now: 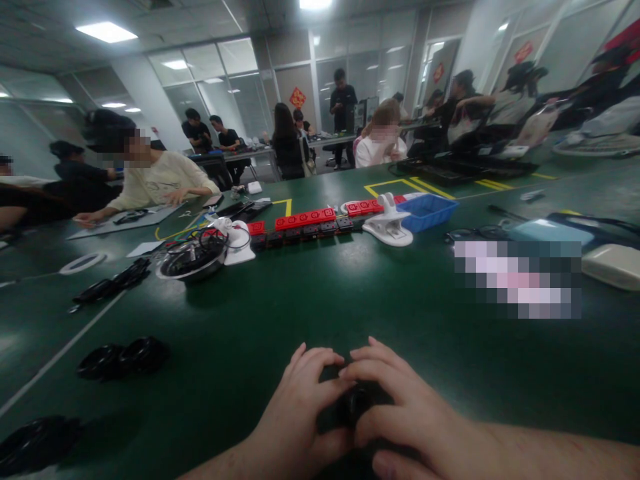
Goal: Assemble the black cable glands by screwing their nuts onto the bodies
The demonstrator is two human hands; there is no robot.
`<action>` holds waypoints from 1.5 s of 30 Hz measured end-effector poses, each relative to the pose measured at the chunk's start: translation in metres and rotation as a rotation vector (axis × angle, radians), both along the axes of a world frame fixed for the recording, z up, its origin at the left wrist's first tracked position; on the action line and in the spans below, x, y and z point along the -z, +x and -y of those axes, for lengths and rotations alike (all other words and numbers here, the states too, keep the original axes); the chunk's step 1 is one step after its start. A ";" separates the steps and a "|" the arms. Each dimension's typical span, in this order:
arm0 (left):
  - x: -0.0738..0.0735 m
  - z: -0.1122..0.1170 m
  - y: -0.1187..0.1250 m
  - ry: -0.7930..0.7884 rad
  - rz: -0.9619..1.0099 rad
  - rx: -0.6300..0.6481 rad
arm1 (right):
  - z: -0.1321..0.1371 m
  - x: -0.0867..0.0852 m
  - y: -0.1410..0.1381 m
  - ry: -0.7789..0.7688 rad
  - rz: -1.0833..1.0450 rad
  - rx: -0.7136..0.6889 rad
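My left hand (299,405) and my right hand (407,405) meet low in the head view, at the near side of the green table (280,313). Between them is a dark, glossy black coil of cable (356,402), mostly covered by my fingers. Both sets of fingers curl around it, with the left and right fingertips nearly touching above it. The lower part of the coil is hidden in shadow and behind my right hand. To the left lie a pair of black cable coils (123,358) and another black bundle (40,440).
A metal bowl of black cables (193,267), white clip stands (387,223), a red-and-black strip of sockets (305,223) and a blue bin (430,212) stand farther back. Black cables (113,280) lie left; a white case (613,265) lies right. A person (160,177) works across the table.
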State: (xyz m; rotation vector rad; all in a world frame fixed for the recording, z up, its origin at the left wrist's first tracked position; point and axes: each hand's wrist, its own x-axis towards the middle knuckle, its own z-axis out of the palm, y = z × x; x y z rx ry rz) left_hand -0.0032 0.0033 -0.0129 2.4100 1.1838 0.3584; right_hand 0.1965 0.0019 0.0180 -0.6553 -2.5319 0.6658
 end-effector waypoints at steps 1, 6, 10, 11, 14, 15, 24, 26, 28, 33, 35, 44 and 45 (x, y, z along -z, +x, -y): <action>0.000 0.000 0.000 -0.003 0.000 -0.002 | 0.001 0.000 0.000 0.010 -0.008 0.014; -0.003 0.000 0.000 -0.040 0.007 -0.012 | 0.004 0.000 0.000 0.028 -0.027 0.112; -0.007 0.000 -0.001 -0.050 0.006 -0.017 | 0.005 0.002 -0.001 0.006 -0.046 0.156; -0.006 0.000 -0.001 -0.050 0.006 -0.016 | 0.005 0.003 -0.001 -0.001 -0.053 0.166; -0.005 0.000 -0.002 -0.047 0.008 -0.007 | 0.004 0.006 -0.002 -0.019 -0.079 0.196; -0.005 0.000 -0.003 -0.047 0.006 -0.006 | 0.003 0.007 -0.003 -0.028 -0.086 0.206; -0.006 0.001 0.000 -0.071 -0.022 -0.014 | 0.000 0.008 -0.005 -0.097 -0.117 0.257; -0.007 0.001 0.000 -0.061 -0.019 -0.017 | 0.001 0.007 -0.005 -0.120 -0.102 0.263; -0.007 0.001 0.000 -0.047 -0.015 -0.023 | 0.001 0.007 -0.005 -0.134 -0.082 0.259; -0.006 0.001 0.000 -0.036 -0.010 -0.017 | 0.002 0.005 -0.006 -0.129 -0.056 0.236; -0.007 0.001 0.000 -0.024 -0.003 -0.015 | 0.001 0.003 -0.006 -0.122 -0.042 0.227; -0.004 0.000 -0.001 -0.019 0.003 -0.013 | 0.002 0.000 -0.004 -0.087 0.045 0.153; -0.003 0.000 -0.002 -0.019 0.001 -0.009 | 0.002 -0.001 -0.004 -0.089 0.054 0.151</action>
